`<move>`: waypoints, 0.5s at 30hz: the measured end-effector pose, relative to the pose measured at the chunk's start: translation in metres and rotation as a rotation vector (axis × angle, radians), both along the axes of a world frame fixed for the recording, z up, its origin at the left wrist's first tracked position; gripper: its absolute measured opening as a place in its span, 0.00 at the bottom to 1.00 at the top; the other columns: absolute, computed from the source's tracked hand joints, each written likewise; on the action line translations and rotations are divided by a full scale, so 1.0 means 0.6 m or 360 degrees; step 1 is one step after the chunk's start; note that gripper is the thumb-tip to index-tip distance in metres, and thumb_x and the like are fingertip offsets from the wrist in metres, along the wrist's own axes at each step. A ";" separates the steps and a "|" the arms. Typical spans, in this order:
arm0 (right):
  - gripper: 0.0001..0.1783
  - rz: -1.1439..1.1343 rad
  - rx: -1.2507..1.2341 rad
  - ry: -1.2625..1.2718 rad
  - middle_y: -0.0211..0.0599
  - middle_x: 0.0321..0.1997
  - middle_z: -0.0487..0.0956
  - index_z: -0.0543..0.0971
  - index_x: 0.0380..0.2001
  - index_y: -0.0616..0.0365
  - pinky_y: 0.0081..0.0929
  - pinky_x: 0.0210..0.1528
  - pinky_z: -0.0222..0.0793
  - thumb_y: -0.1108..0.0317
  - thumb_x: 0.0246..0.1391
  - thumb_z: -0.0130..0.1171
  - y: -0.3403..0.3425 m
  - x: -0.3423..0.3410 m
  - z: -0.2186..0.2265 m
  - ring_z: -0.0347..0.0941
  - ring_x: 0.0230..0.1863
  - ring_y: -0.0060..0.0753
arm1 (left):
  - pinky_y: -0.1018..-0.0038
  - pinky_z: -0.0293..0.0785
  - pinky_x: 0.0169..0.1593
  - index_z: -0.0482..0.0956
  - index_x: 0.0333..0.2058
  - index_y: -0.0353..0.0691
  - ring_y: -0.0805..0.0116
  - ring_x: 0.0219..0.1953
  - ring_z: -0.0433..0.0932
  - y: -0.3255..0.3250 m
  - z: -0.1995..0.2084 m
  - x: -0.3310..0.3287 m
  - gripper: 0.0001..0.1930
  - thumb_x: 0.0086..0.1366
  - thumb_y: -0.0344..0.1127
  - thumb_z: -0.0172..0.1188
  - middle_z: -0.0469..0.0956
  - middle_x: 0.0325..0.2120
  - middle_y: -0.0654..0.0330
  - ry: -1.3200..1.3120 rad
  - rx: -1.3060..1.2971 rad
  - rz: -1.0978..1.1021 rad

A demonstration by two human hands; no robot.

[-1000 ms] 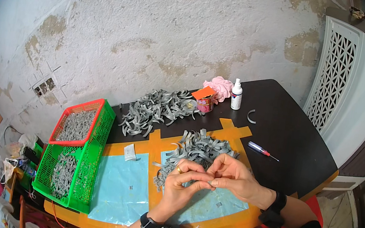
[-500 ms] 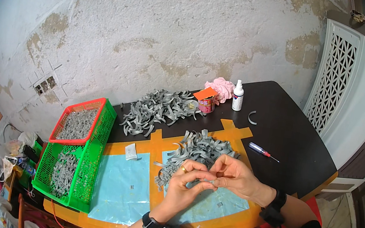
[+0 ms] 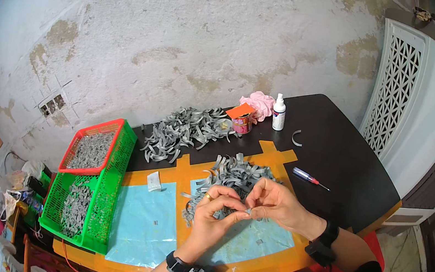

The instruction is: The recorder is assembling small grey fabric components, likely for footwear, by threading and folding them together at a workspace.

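Both hands meet over the near part of the table. A small grey piece (image 3: 248, 211) is pinched between the fingertips of my left hand (image 3: 211, 223) and my right hand (image 3: 284, 208); fingers cover most of it. Just beyond them lies a heap of grey curved strips (image 3: 234, 173), partly hidden by my hands. Below the hands, a light blue sheet (image 3: 275, 237) taped to the table carries tiny scraps.
To the left stands a green basket (image 3: 101, 214) with small grey pieces; a red basket (image 3: 116, 141) of similar pieces rests on it. Farther back are another strip heap (image 3: 187, 132), a can (image 3: 241, 123), a pink cloth (image 3: 260, 104) and a white spray bottle (image 3: 279, 114). A screwdriver (image 3: 309, 177) lies right.
The fingers have shifted slightly around the small grey piece, with the left index finger lifting a little off the right fingertips. The view has moved slightly.
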State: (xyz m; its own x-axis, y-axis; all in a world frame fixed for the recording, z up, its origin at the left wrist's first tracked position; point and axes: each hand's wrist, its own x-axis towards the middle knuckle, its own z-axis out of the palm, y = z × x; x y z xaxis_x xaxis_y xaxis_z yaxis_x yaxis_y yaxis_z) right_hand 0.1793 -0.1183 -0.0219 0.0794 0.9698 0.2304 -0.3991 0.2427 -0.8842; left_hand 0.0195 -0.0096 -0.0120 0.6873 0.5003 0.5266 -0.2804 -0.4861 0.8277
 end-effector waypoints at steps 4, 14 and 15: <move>0.15 0.0013 0.0091 -0.0103 0.30 0.34 0.73 0.66 0.34 0.58 0.20 0.42 0.69 0.81 0.49 0.62 0.000 0.010 0.000 0.71 0.39 0.19 | 0.75 0.69 0.45 0.81 0.27 0.40 0.71 0.39 0.73 0.009 -0.004 0.001 0.09 0.46 0.26 0.72 0.75 0.34 0.64 0.0187 0.0266 0.0034; 0.14 -0.0044 0.0115 -0.0390 0.35 0.36 0.75 0.70 0.35 0.60 0.22 0.42 0.71 0.84 0.47 0.62 0.000 0.017 -0.008 0.73 0.39 0.22 | 0.68 0.62 0.53 0.75 0.28 0.37 0.61 0.47 0.67 0.007 -0.003 -0.003 0.07 0.53 0.27 0.65 0.72 0.39 0.58 0.0394 0.0063 -0.0260; 0.14 -0.0040 0.0111 -0.0396 0.35 0.36 0.75 0.70 0.35 0.60 0.22 0.42 0.71 0.84 0.47 0.62 0.000 0.017 -0.011 0.73 0.39 0.22 | 0.68 0.62 0.53 0.75 0.28 0.37 0.61 0.47 0.67 0.005 -0.001 -0.004 0.07 0.53 0.27 0.65 0.72 0.39 0.58 0.0388 0.0058 -0.0257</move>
